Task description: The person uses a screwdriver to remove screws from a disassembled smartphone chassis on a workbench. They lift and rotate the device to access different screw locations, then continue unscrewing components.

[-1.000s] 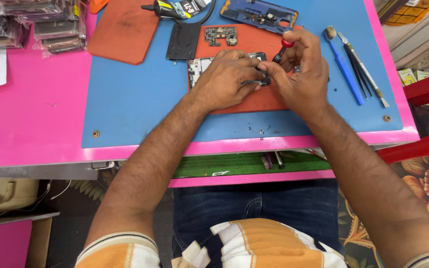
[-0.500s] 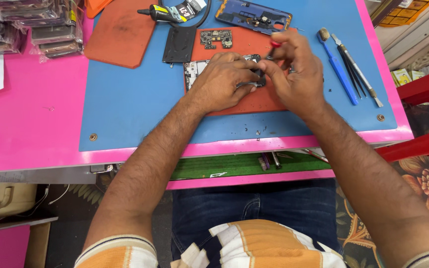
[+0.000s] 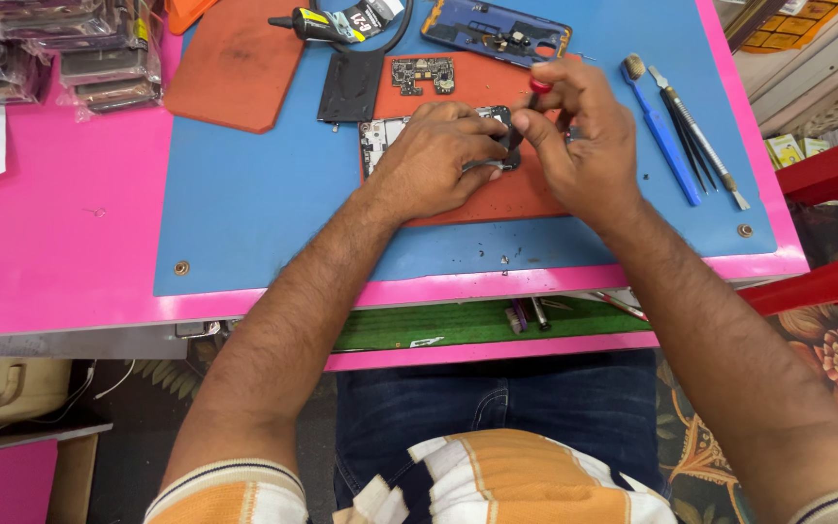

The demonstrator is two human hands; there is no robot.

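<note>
Blue mat (image 3: 244, 213): screwdriver (image 3: 538, 89) seemingly upright, right hand (image 3: 579, 136) pinching it.

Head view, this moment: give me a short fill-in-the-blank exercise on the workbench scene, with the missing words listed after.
1. The left hand presses the opened phone onto an ____ mat.
2. The right hand holds a screwdriver with a ____ tip cap.
3. The brush right of the hands has a ____ handle.

Missing words: orange; red; blue

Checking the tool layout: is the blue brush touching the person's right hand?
Apart. The head view shows bare blue mat between the blue brush and the right hand.
</note>
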